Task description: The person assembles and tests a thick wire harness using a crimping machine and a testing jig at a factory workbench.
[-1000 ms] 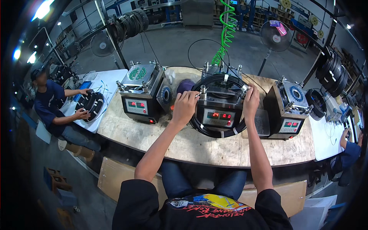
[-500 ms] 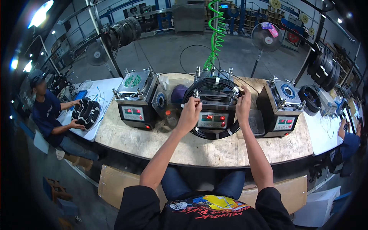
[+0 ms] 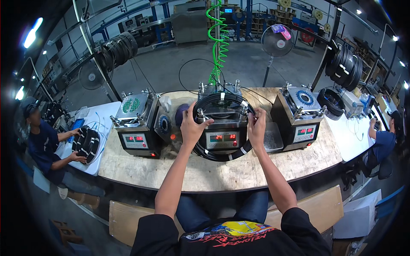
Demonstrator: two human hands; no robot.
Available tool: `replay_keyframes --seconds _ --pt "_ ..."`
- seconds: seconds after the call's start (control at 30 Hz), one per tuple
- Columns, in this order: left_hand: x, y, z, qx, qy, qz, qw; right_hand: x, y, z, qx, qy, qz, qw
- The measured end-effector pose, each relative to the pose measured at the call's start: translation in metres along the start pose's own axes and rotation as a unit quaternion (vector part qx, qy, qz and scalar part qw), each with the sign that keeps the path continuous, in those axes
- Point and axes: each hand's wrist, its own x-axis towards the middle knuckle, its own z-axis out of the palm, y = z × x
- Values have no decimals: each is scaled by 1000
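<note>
A coil of black cable [image 3: 225, 158], bound with white ties, is held up in front of the middle machine [image 3: 226, 146]. My left hand [image 3: 192, 128] grips the coil's left side, its thumb stretched toward the ring's inside. On the opposite side my right hand [image 3: 256, 130] has its fingers bent round the cable. Through the ring shows the machine's lit red display. A thin loose loop of cable [image 3: 179, 76] arches above the coil at the back.
Similar machines stand left [image 3: 136, 145] and right [image 3: 306, 133] on the wooden bench [image 3: 171, 173]. A clear plastic tray [image 3: 272, 137] sits beside the right one. A green coiled hose [image 3: 223, 47] hangs behind. One co-worker [image 3: 45, 136] handles a black coil at left; another [image 3: 383, 138] sits at right.
My view has shifted a little. My left hand has gone from pinching near the coil's upper left to a wider grip on its side, thumb out. The right hand still holds the coil.
</note>
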Motion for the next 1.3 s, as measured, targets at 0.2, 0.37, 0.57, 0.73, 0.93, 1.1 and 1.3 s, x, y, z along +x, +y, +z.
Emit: replay_keyframes --seconds 0.2,0.37,0.57,0.73,0.93,1.1,1.3 --pt "-2 -4 -7 28 3 -20 999 -6 -34 -6 -124 -10 -73 990" --pt "-1 -19 -6 1 -7 17 1000 -3 -29 2 -219 25 -87 971" --pt "-4 -14 -4 -22 -16 6 1000 -14 -39 24 -139 11 -9 990" --pt "1 -15 -3 -10 7 10 1000 -15 -46 27 -51 -21 17 998" --pt "2 -12 -8 -18 6 16 1000 38 -40 -10 -17 -88 -29 996" --pt "-3 -15 -2 -6 4 19 1000 130 -8 16 -19 -132 -57 989" --pt "-7 -13 -3 -1 -5 2 1000 195 15 83 -65 -419 -94 901"
